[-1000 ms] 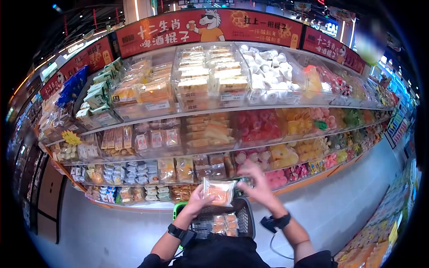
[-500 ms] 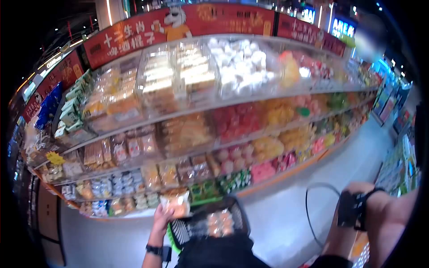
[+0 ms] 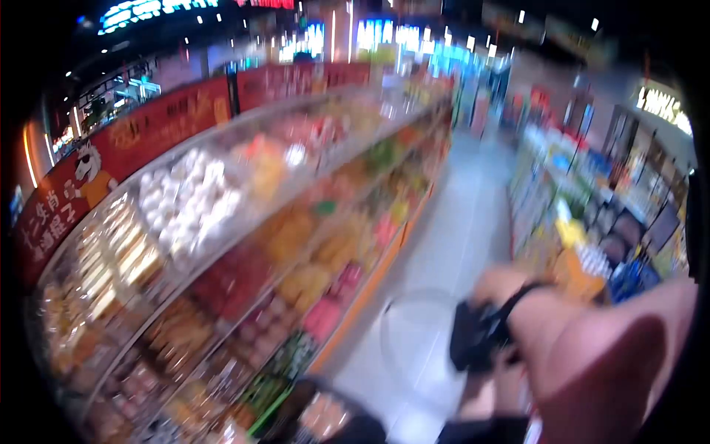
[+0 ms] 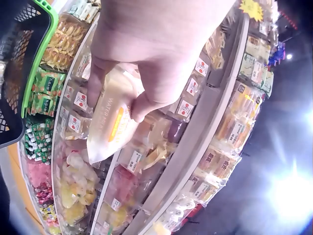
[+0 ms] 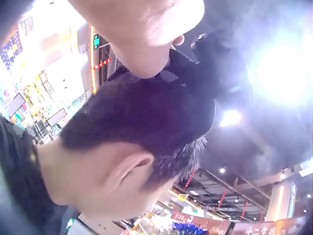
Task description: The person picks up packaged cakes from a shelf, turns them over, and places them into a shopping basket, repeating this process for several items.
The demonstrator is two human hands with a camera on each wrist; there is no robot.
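Note:
My left hand [image 4: 156, 44] pinches a wrapped bread pack [image 4: 108, 122] between thumb and fingers, in front of the shelves in the left wrist view. Pale wrapping with orange and white print covers it. Beside that hand is a black shopping basket [image 4: 24, 73] with a green handle. In the head view, wrapped buns [image 3: 323, 414] lie in the basket at the bottom edge. My right hand [image 5: 142, 29] is raised to the head, its fingertip against the dark hair by a black head-worn device [image 5: 215, 63]; its other fingers are mostly hidden.
Tiered snack shelves [image 3: 244, 274] with clear bins run along the left, under a red banner [image 3: 155, 118]. An aisle floor [image 3: 466, 200] stretches ahead, with another goods display [image 3: 592, 244] on the right. A loose cable [image 3: 384, 325] hangs beside the right wrist.
The head view has swung right towards the aisle. My right hand has left the bread pack and come up to the head. The pack stays in my left hand.

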